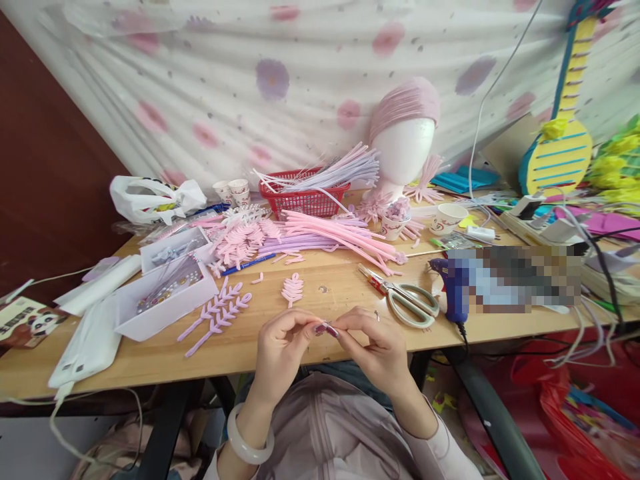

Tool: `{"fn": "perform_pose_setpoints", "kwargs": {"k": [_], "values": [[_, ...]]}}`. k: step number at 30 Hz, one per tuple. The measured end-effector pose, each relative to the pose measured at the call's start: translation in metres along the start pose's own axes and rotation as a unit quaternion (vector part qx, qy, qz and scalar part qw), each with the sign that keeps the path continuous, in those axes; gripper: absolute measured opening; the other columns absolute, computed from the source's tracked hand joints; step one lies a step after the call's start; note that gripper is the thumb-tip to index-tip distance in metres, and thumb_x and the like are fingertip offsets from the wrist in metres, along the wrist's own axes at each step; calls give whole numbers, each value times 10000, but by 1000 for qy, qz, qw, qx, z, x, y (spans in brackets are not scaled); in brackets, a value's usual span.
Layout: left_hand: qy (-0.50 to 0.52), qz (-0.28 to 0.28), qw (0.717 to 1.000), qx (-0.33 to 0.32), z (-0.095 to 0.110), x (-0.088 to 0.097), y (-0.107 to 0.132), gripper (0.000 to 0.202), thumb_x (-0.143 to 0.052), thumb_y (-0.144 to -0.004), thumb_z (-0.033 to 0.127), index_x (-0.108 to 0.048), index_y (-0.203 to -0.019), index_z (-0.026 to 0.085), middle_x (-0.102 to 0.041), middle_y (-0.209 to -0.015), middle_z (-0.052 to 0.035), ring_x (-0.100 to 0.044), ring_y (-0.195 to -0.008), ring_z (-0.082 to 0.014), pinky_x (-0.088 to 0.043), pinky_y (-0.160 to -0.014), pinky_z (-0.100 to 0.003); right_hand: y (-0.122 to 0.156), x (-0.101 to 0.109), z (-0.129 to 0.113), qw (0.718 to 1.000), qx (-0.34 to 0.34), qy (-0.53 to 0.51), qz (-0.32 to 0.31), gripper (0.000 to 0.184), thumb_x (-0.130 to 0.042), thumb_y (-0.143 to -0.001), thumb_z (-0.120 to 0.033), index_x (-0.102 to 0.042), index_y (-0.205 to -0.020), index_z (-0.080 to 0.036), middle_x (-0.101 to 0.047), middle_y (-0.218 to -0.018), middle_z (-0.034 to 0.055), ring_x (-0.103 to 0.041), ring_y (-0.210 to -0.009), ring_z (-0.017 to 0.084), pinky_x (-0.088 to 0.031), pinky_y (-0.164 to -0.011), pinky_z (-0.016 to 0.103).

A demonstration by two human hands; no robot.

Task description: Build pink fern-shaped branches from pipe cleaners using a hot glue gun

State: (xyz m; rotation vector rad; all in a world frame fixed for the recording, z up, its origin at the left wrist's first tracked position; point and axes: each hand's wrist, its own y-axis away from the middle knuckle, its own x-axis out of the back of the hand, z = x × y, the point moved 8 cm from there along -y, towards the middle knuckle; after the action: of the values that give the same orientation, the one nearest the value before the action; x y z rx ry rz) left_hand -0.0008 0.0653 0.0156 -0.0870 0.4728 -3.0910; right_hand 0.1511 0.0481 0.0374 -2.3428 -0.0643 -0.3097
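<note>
My left hand (284,343) and my right hand (371,343) meet at the fingertips over the table's front edge. Both are closed in a pinch. Whatever lies between them is too small and covered to make out. Just beyond the fingers lies a pink leaf shape of bent pipe cleaner (293,289). Purple pipe-cleaner sprigs (218,313) rest to the left of my left hand. Scissors with pale handles (407,303) lie to the right of my right hand, blades pointing away to the left.
A white box of beads (167,313) stands at left. Behind are pink pipe cleaners (340,237), a red basket (305,200) and a white foam head (405,147). A blue glue gun (454,290) with its cord is at right, near a power strip (530,230).
</note>
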Motion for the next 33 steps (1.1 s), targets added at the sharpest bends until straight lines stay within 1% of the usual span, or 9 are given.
{"fn": "perform_pose_setpoints", "kwargs": {"k": [3,6,9,14,18,21,24,30,33], "values": [[52,-16,997,53,-11,-2,-3,139,-711,-766,274,-723,-687,160,-710,-689,-24,-627,-658,-123,-496,-645,-196,1,1,0,1000,5,-3,12,149,-634,-810,-56,-679,-848,-193,-720,-736,36,-651,-651,150,-493,-621,261],[114,-20,987,110,-24,-4,-4,208,-697,-779,354,-738,-736,155,-715,-684,-31,-635,-660,-129,-511,-677,-213,2,2,8,999,-24,-17,23,151,-645,-813,-70,-692,-859,-205,-727,-746,28,-655,-656,148,-497,-637,262],[111,-16,985,129,-29,-4,-4,232,-710,-762,376,-741,-745,147,-727,-705,-42,-642,-678,-137,-511,-691,-218,5,3,14,998,-50,-25,32,133,-653,-817,-96,-702,-855,-213,-727,-747,23,-654,-659,148,-498,-655,266],[60,-29,991,113,-19,-4,-5,242,-666,-799,375,-715,-724,150,-704,-685,-26,-631,-689,-134,-494,-693,-212,4,-4,21,992,-109,-56,-23,62,-637,-844,-182,-696,-856,-195,-723,-777,40,-657,-702,153,-505,-665,254],[-9,-76,993,86,-9,-6,-11,239,-618,-832,364,-675,-735,153,-670,-686,-15,-612,-692,-140,-474,-674,-221,6,-15,33,964,-215,-121,-98,232,-559,-903,-330,-672,-797,-158,-668,-677,39,-605,-587,127,-488,-562,229],[-64,-112,990,62,-4,-9,-13,211,-589,-851,329,-650,-746,156,-654,-706,-12,-592,-683,-140,-455,-647,-226,8,-23,40,937,-266,-185,-131,285,-592,-874,-410,-634,-763,-151,-616,-605,11,-538,-493,98,-449,-478,208],[-97,-123,987,45,-2,-12,-14,200,-568,-862,305,-625,-735,163,-629,-694,-3,-570,-659,-135,-437,-615,-224,9,-25,46,924,-289,-219,-120,302,-631,-842,-423,-588,-697,-162,-581,-563,-11,-485,-455,81,-407,-436,192],[-125,-84,989,-8,6,-14,-10,203,-537,-887,296,-611,-742,174,-634,-726,-15,-566,-689,-142,-438,-644,-237,10,-16,53,934,-289,-209,-22,300,-634,-843,-418,-597,-687,-164,-576,-526,-20,-464,-428,76,-386,-435,194],[-141,-73,987,-26,8,-15,-7,200,-533,-889,276,-615,-737,175,-645,-747,-23,-575,-703,-142,-444,-656,-236,10,-16,52,934,-290,-209,-10,304,-626,-845,-430,-608,-701,-163,-573,-525,-20,-474,-426,79,-397,-440,199]]}}
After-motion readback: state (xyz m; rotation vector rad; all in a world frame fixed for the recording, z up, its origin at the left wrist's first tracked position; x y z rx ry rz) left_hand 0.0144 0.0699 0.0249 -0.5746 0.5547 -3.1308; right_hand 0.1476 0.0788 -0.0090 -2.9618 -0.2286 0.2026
